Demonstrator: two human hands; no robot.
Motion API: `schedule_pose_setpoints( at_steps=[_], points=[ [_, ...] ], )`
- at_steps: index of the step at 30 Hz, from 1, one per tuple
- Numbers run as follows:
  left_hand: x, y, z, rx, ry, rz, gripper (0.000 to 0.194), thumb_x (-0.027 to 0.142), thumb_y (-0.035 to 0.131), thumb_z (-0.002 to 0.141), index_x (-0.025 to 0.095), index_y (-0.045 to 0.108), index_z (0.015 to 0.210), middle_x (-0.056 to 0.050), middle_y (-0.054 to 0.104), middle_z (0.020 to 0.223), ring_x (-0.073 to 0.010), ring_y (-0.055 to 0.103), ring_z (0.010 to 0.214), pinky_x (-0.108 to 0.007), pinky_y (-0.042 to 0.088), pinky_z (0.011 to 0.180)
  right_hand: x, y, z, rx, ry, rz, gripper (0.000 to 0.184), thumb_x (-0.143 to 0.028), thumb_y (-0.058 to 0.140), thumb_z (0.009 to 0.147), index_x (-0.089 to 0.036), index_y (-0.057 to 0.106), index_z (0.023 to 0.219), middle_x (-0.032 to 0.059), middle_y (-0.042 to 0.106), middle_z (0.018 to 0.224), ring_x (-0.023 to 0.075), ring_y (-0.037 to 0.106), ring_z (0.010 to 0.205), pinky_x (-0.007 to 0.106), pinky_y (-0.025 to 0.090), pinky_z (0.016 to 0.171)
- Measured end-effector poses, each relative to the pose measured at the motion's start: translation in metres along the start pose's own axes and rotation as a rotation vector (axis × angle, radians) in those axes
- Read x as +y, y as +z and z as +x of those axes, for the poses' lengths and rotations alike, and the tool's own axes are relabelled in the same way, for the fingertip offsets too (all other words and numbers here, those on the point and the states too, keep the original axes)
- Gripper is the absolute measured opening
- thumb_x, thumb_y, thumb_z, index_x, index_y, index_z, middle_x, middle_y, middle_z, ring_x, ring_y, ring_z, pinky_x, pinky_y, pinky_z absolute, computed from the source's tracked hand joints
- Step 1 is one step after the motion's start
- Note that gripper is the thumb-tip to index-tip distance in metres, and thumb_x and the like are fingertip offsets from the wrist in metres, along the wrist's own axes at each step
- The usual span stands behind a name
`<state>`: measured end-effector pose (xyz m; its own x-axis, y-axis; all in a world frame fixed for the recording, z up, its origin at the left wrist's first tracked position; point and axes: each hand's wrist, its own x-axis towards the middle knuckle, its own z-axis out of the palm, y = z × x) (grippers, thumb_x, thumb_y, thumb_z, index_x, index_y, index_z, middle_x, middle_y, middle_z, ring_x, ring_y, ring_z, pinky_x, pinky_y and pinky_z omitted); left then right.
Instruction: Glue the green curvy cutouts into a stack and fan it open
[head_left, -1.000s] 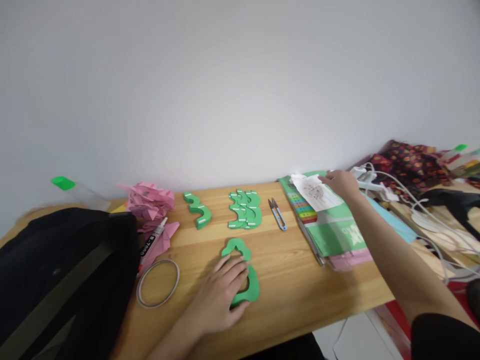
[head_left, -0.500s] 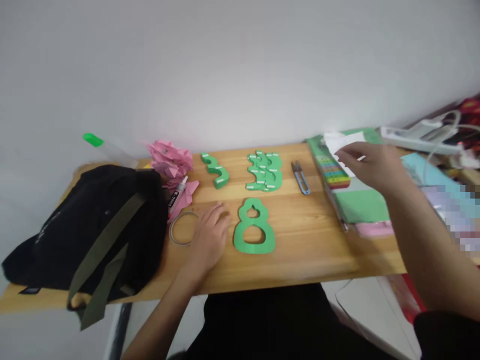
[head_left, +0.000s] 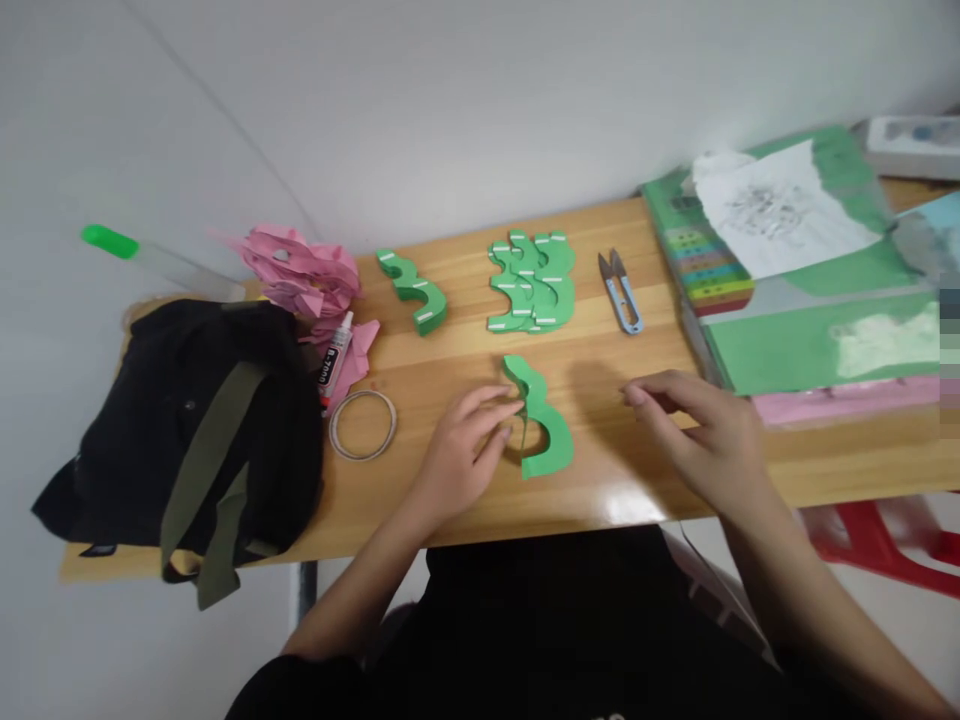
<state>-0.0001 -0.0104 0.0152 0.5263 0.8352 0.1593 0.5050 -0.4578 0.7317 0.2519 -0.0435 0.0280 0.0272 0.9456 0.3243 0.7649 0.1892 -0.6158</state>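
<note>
A green paper cutout (head_left: pixel 556 440) with curved edges is in front of me, its left half lifted on edge. My left hand (head_left: pixel 465 450) is closed at that raised edge, fingertips on the paper. To the right, my right hand (head_left: pixel 701 440) hovers over the table with thumb and forefinger pinched together; whatever may be between them is too small to make out. Behind the cutout lie a group of overlapping green pieces (head_left: pixel 551 290) with small white strips on them, and another wavy green piece (head_left: pixel 427 312) with white strips. A roll of tape (head_left: pixel 332 437) lies left of my left hand.
Blue-handled thread snips (head_left: pixel 630 312) lie near a green folder (head_left: pixel 772 355) topped by a torn white paper (head_left: pixel 832 205). At left are a black bag (head_left: pixel 127 430), pink folded paper (head_left: pixel 300 268), a glue tube (head_left: pixel 336 355) and a green-capped clear object (head_left: pixel 110 241). A wall bounds the back.
My right hand has come from the white paper back toward the front. My left hand has moved right from the tape roll onto the green cutout and raised its left half.
</note>
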Motion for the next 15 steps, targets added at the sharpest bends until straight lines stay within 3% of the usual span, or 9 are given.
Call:
schedule_pose_setpoints(
  at_steps=[3,7,12,15],
  points=[
    [0.004,0.010,0.009,-0.034,0.111,0.217,0.028,0.021,0.052,0.092,0.017,0.060,0.119,-0.015,0.056,0.131,-0.0283,0.051,0.125,-0.052,0.045,0.102,-0.007,0.003,-0.013,0.044,-0.021,0.004,0.011,-0.022,0.054,0.090,-0.020,0.063,0.085,0.0039,0.070,0.077,0.0152,0.065,0.065,0.028,0.052,0.060],
    [0.003,0.019,0.015,-0.088,0.208,0.434,0.033,0.023,0.050,0.094,0.011,0.055,0.124,-0.020,0.051,0.137,-0.0319,0.045,0.132,-0.055,0.041,0.106,-0.015,0.007,-0.030,0.030,-0.156,-0.011,0.019,-0.022,0.053,0.090,-0.019,0.063,0.106,0.0096,0.070,0.096,0.0207,0.067,0.090,0.036,0.055,0.078],
    [-0.001,0.023,0.020,-0.073,0.213,0.542,0.035,0.024,0.044,0.096,0.009,0.053,0.127,-0.020,0.049,0.139,-0.0314,0.043,0.134,-0.052,0.040,0.107,-0.017,0.016,-0.040,-0.205,-0.437,-0.040,0.042,-0.037,0.051,0.091,-0.014,0.057,0.126,0.0144,0.064,0.125,0.0273,0.053,0.124,0.045,0.049,0.097],
    [-0.003,0.023,0.024,-0.058,0.183,0.576,0.035,0.022,0.040,0.097,0.008,0.052,0.128,-0.020,0.050,0.139,-0.0304,0.044,0.133,-0.051,0.040,0.107,-0.015,0.023,-0.041,-0.317,-0.520,-0.086,0.052,-0.043,0.049,0.092,-0.009,0.054,0.131,0.0147,0.057,0.135,0.0257,0.043,0.135,0.044,0.042,0.107]
  ],
)
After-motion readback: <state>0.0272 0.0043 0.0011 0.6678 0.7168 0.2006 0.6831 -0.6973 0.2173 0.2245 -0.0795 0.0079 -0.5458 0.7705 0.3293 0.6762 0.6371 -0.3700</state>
